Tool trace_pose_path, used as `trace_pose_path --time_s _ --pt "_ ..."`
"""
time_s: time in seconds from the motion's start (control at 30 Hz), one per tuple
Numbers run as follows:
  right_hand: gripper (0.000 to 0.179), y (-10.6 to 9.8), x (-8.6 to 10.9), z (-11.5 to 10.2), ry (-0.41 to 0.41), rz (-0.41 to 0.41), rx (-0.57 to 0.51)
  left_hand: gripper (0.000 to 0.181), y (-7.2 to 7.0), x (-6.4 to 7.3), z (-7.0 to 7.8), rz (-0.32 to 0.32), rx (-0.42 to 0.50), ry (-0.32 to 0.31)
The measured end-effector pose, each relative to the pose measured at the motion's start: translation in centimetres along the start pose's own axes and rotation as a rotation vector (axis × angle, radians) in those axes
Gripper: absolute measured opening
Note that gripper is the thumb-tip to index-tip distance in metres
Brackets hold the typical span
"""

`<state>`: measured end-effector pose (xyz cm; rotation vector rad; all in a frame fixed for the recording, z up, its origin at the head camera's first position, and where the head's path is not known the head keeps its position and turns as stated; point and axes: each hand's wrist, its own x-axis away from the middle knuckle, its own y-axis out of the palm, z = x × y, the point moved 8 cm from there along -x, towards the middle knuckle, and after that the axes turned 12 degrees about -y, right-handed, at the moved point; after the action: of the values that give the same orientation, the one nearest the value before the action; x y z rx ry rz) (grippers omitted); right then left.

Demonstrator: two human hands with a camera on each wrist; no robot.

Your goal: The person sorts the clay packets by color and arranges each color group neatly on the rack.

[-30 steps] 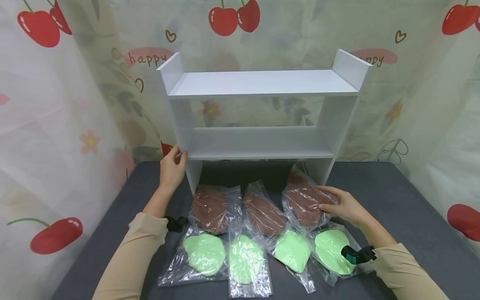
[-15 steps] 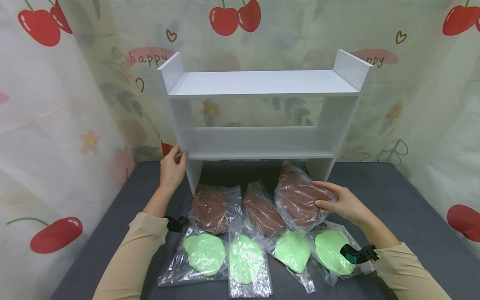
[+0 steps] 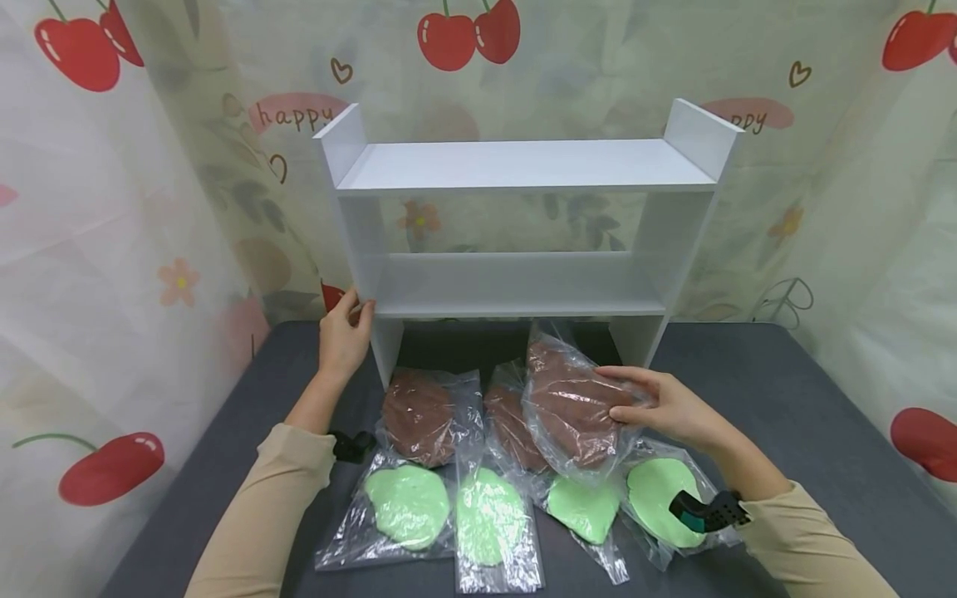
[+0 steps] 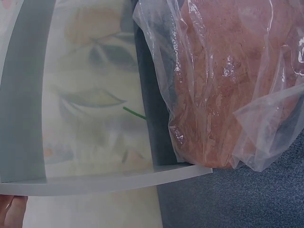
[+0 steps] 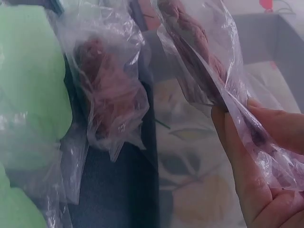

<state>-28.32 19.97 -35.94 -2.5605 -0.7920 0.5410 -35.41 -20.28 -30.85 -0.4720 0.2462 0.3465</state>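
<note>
My right hand (image 3: 665, 407) pinches the right edge of a clear plastic bag (image 3: 571, 407) holding a flat brown clay-like lump. In the right wrist view, thumb and fingers clamp the edge of this raised bag (image 5: 190, 57). It overlaps the middle brown bag (image 3: 512, 423) in the head view. Another brown bag (image 3: 419, 415) lies at the left, in front of the shelf's lower opening. My left hand (image 3: 344, 340) grips the left side panel of the white shelf (image 3: 516, 311) at middle-board height; only a bit of that hand (image 4: 13, 211) shows in the left wrist view.
Several bags with light green lumps, among them a left one (image 3: 407, 507) and a right one (image 3: 661, 498), form a front row on the dark grey table (image 3: 755, 390). Behind stands a cherry-print curtain (image 3: 568, 75). A thin cord (image 3: 792, 295) hangs at the right back.
My right hand has carried the brown bag leftward from the right side of the row, partly covering the middle brown bag. The left hand and the shelf stay where they were.
</note>
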Motion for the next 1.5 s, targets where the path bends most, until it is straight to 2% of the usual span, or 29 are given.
trace_pose_path --time_s 0.23,0.57,0.77,0.93,1.23,1.5 --pt "0.057 1.4 -0.7 -1.7 -0.068 -0.059 0.03 0.038 -0.1 0.0 0.0 0.003 -0.009 -0.001" --pt "0.055 3.1 -1.4 -4.6 -0.189 -0.14 -0.105 0.041 0.0 0.1 0.0 -0.003 -0.01 0.002" --pt "0.053 3.5 -1.4 -6.3 -0.275 -0.17 -0.049 0.041 0.0 0.1 0.0 0.0 -0.015 0.004" --pt "0.051 3.4 -1.5 -7.9 -0.328 -0.161 -0.028 0.042 0.1 0.1 -0.1 -0.008 -0.021 0.002" --pt "0.052 2.3 -2.4 -9.7 -0.332 -0.097 -0.005 0.039 0.0 0.1 0.0 0.016 -0.017 0.016" --pt "0.053 0.9 -3.7 -11.7 -0.399 -0.046 0.033 0.04 0.0 0.1 -0.1 0.022 -0.018 0.003"
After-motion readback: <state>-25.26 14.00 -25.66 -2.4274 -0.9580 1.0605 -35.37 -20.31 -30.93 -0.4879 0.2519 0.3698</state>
